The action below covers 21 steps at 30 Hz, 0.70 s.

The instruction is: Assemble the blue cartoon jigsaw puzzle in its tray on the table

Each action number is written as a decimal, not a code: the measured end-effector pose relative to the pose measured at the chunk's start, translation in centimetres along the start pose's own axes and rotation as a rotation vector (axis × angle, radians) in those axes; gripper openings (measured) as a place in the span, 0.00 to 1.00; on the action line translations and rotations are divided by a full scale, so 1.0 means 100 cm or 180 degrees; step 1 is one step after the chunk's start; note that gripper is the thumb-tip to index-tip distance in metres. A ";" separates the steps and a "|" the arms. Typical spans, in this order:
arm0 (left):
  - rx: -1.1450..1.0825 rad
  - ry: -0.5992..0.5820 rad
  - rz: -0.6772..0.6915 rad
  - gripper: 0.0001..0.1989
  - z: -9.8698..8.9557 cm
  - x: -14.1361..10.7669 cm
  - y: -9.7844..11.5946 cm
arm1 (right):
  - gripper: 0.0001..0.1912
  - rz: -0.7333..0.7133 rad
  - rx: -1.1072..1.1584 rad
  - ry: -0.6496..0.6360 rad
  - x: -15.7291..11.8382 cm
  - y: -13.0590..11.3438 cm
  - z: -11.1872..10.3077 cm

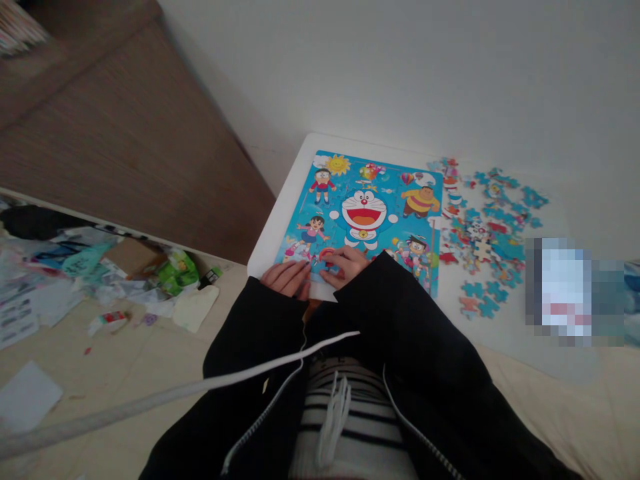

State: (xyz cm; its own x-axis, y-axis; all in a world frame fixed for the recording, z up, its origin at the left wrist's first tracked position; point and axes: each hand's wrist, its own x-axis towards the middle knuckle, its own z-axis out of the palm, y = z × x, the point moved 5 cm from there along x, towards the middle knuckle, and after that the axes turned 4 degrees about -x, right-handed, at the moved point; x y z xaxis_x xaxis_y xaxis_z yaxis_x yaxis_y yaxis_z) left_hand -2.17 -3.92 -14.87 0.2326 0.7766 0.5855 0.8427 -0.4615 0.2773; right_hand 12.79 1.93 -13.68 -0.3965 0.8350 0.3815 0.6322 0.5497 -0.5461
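A blue cartoon jigsaw puzzle [345,193] lies in its frame on a white table, a big blue-and-white cat figure at its middle. My left hand [287,277] rests on its near left edge, fingers stretched out side by side with the tips on the puzzle. Close beside it, my right hand [347,265] is closed, thumb and fingers pinching a small red-and-blue puzzle piece [327,255] at the near side. My fingers partly cover this spot, so how the piece sits against its neighbours is hidden.
Many loose puzzle pieces [493,243] are spread right of the puzzle on the white table [500,343]. A blurred-out device [565,290] is at the right. A brown cabinet [150,133] stands left, with papers and wrappers [125,283] on the floor. A white cord [215,383] crosses before me.
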 end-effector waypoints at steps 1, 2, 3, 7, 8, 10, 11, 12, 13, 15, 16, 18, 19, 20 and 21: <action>0.0007 0.0006 -0.0021 0.16 0.000 0.001 0.000 | 0.12 0.0021 0.0030 -0.0019 0.000 -0.001 0.000; 0.0013 0.0014 -0.0038 0.16 0.000 0.001 0.001 | 0.12 0.0051 0.0064 -0.0046 0.000 -0.001 0.001; 0.0022 0.0026 -0.0055 0.15 -0.001 0.002 0.001 | 0.12 0.0096 0.0104 -0.0080 0.000 -0.002 0.001; 0.0042 0.0011 -0.0131 0.13 -0.005 0.006 0.003 | 0.09 0.0479 0.0512 -0.0188 0.000 -0.004 0.001; 0.0067 -0.0002 -0.0158 0.13 -0.007 0.008 0.005 | 0.08 0.0633 0.0690 -0.0184 0.000 -0.004 -0.001; 0.0126 0.0015 -0.0140 0.13 -0.011 0.014 0.009 | 0.07 0.0962 0.1047 -0.0160 0.001 -0.003 -0.007; 0.0139 0.0048 -0.0082 0.13 -0.013 0.018 0.012 | 0.07 0.1104 0.1194 -0.0141 0.001 -0.001 -0.013; 0.0127 0.0091 0.0000 0.13 -0.015 0.022 0.016 | 0.08 0.1220 0.1303 -0.0110 0.001 0.002 -0.020; 0.0090 0.0137 0.0091 0.13 -0.016 0.026 0.020 | 0.08 0.1316 0.1371 -0.0058 0.001 0.006 -0.028; -0.0047 0.0197 0.0256 0.14 -0.015 0.034 0.028 | 0.08 0.1496 0.1393 0.0131 -0.001 0.021 -0.051; -0.0115 0.0196 0.0305 0.14 -0.014 0.038 0.031 | 0.08 0.1605 0.1348 0.0268 -0.003 0.031 -0.065; -0.0232 0.0132 0.0338 0.15 -0.010 0.046 0.035 | 0.10 0.1843 0.1160 0.0616 -0.011 0.055 -0.094; -0.0289 0.0067 0.0352 0.16 -0.008 0.052 0.037 | 0.10 0.1943 0.1034 0.0810 -0.015 0.068 -0.110; -0.0348 0.0023 0.0369 0.17 -0.008 0.059 0.038 | 0.10 0.2009 0.0909 0.1002 -0.020 0.080 -0.124; -0.0413 0.0002 0.0384 0.19 -0.009 0.068 0.039 | 0.10 0.2045 0.0802 0.1167 -0.025 0.091 -0.137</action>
State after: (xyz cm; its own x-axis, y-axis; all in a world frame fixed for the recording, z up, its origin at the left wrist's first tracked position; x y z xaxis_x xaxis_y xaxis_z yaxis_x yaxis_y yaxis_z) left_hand 2.27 -0.86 -9.11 0.3281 0.7119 0.6209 0.7388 -0.6029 0.3010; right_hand 28.63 4.51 -9.39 0.2691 0.9541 0.1312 0.4757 -0.0132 -0.8795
